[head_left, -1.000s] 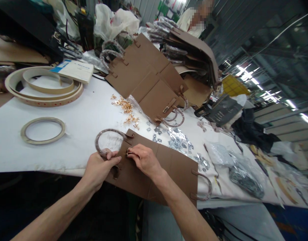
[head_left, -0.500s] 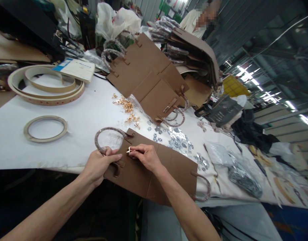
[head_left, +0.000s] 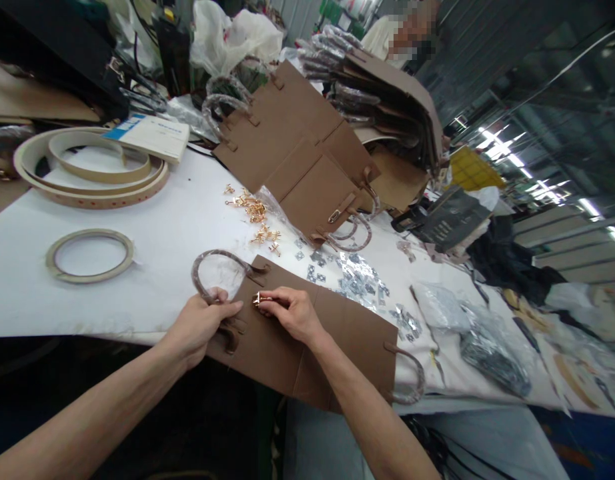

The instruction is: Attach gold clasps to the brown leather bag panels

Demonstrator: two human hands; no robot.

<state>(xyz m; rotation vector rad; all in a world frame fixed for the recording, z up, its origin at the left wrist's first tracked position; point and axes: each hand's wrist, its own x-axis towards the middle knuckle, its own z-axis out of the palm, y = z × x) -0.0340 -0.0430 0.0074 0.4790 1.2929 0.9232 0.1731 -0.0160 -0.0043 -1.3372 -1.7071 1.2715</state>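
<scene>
A flat brown bag body with plastic-wrapped handles lies across the table's front edge. My left hand is closed on its left end, thumb on top, beside the wrapped handle; the fingers beneath are partly hidden. Between thumb and fingers, my right hand pinches a small gold metal clasp piece at the panel's surface near its left end. Whether the piece is seated in the panel I cannot tell. Beyond the bag lie a pile of gold clasp pieces and many silver metal plates.
Another brown bag body lies behind, with stacked bag bodies further back. On the left are a tape roll, coiled strips and a box. Plastic-wrapped packs lie right. A person is at the back.
Both hands stay almost in place. The gold clasp piece has turned slightly in my right hand's pinch. The bag's right end shows slightly further right.
</scene>
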